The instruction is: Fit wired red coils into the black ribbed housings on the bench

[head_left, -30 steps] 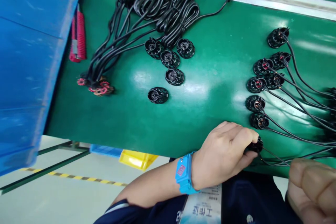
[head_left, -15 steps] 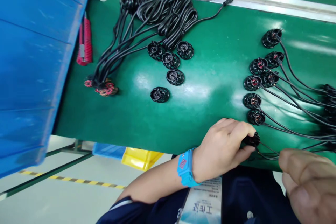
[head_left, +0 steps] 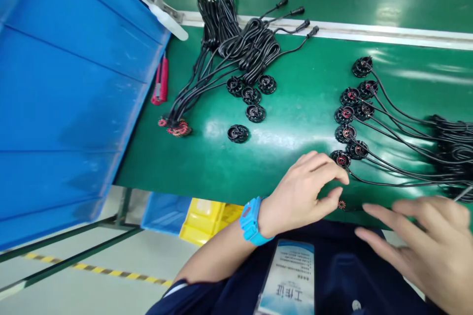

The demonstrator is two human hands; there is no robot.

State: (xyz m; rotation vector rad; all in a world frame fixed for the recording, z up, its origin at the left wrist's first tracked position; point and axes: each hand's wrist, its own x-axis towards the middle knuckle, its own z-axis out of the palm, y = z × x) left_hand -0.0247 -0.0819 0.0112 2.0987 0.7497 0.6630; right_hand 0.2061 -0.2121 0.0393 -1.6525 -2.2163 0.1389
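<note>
My left hand (head_left: 301, 194), with a blue wrist strap (head_left: 251, 221), is over the table's near edge, thumb and fingers apart. Just beyond its fingertips sits a round black finned housing (head_left: 340, 159) with a red-centred cable. A small red toothed cable end (head_left: 342, 204) lies near the thumb, not gripped. My right hand (head_left: 424, 236) is open to the right, slightly blurred, fingers spread near that cable's dark lead. More black housings with cables (head_left: 346, 114) are clustered above, their leads running right to a bundle of coiled black cables (head_left: 453, 140).
Several housings without cables (head_left: 254, 113) sit mid-table on the green surface (head_left: 295, 123). Coiled black cables (head_left: 254, 47) with red ends (head_left: 180, 128) lie behind. Red-handled pliers (head_left: 160, 81) rest beside a large blue bin (head_left: 74, 98). Yellow bins (head_left: 203, 219) stand below.
My left hand has let go of the black housing, which now sits beyond its fingertips among the others. My right hand has opened from a closed grip. The view has shifted.
</note>
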